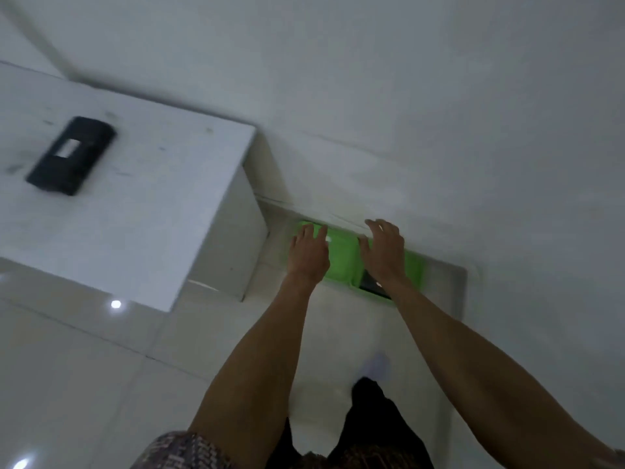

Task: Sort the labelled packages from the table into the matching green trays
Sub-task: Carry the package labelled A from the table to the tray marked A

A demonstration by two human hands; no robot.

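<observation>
Two green trays sit side by side on the floor against the wall, right of the white table (pixel 142 204). The left tray (pixel 341 255) looks empty. In the right tray (pixel 414 265) lies a dark package (pixel 372 286), partly hidden by my right forearm. My left hand (pixel 309 253) hovers over the left tray with fingers spread, holding nothing. Over the seam between the trays, my right hand (pixel 385 250) is also open and empty. A black package with a white label (pixel 71 155) lies on the table top at the left. The whole view is motion-blurred.
A white wall (pixel 439 113) rises directly behind the trays. Glossy pale floor tiles (pixel 84 367) spread in front of the table and reflect ceiling lights. My dark trousers and a foot (pixel 372 401) show at the bottom centre.
</observation>
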